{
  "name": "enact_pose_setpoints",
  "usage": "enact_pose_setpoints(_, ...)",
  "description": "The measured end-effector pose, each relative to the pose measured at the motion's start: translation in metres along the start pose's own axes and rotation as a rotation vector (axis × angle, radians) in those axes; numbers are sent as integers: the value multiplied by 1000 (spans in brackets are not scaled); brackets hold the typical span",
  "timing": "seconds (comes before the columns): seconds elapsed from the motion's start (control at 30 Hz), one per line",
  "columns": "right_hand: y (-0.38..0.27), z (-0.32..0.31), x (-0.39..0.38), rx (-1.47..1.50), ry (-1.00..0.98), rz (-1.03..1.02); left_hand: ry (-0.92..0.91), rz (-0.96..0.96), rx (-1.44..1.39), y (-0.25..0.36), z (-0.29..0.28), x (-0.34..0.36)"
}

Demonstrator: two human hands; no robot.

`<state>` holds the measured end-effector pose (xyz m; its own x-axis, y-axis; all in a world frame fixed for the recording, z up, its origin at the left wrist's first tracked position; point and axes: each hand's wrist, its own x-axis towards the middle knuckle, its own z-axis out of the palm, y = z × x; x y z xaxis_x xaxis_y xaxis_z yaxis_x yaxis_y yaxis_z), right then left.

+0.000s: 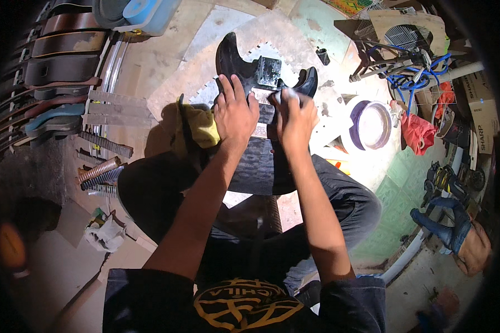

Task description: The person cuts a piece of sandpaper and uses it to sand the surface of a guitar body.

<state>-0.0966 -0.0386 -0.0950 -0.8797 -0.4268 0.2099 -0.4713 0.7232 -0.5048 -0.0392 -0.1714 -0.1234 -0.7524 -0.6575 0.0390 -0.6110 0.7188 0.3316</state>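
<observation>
A black electric guitar body (261, 161) lies before me between my bent legs, its two horns pointing away. My left hand (236, 114) rests on its upper left part, palm down with fingers stretched out. On the upper right part, my right hand (295, 119) presses down with curled fingers around a small whitish piece (288, 93). That piece is mostly covered, so its kind is unclear. A dark, shiny square block (269, 72) stands between the horns, by the neck end. A crumpled yellow cloth (204, 126) lies left of my left hand.
Several guitar bodies (61, 69) hang in a rack at the left. A round purple-rimmed basin (354, 125) stands at the right. Farther right are blue cables (416, 77), a red bag (418, 133) and cardboard boxes (479, 119). Another person (468, 244) is at the lower right.
</observation>
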Motion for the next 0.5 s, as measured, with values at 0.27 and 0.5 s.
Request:
enact_pose_setpoints(0.27, -5, -24, -113, 37, -86, -18, 51, 7, 68, -8, 4, -4)
enact_pose_setpoints(0.5, -1, -11, -62, 9, -60, 48, 44, 8, -1, -4, 2, -3)
